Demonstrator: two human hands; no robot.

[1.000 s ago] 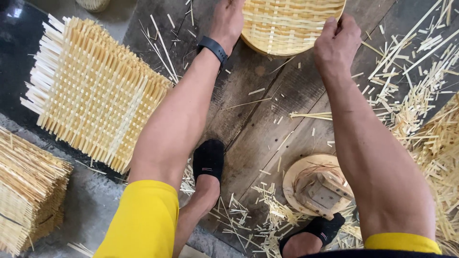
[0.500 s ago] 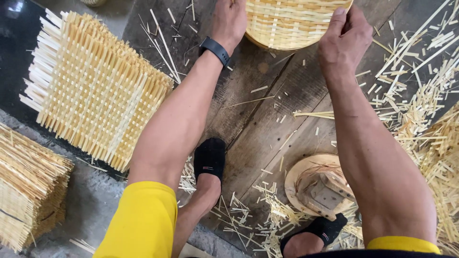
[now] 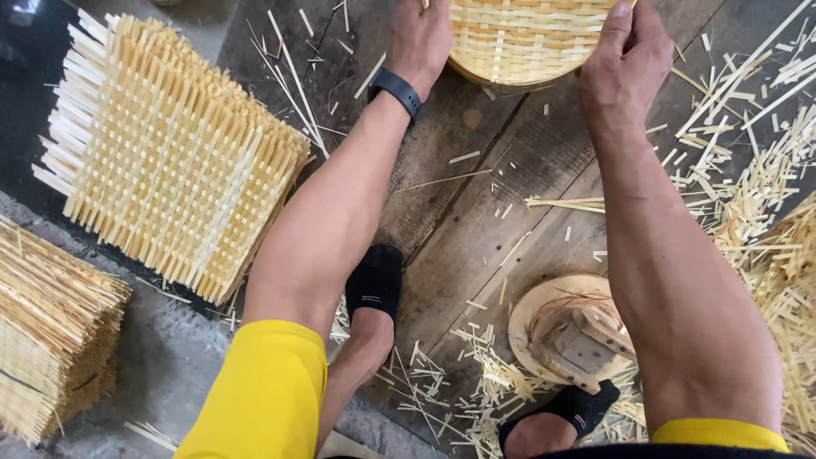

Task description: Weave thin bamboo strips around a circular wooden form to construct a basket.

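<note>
Weathered wooden planks (image 3: 476,212) make up the work floor, strewn with pale cane offcuts (image 3: 748,187). At the left lies a large square woven mat (image 3: 170,161) with loose strip ends sticking out, and below it a stack of similar mats (image 3: 51,340). At the top edge sits a round woven basket (image 3: 523,38), partly out of view. The left hand (image 3: 421,38), with a black wristband (image 3: 395,89) on its wrist, grips the basket's left rim, fingers curled. The right hand (image 3: 625,55) clasps the right rim, thumb against the weave. Near the right foot lies a round wooden mould (image 3: 569,331).
</note>
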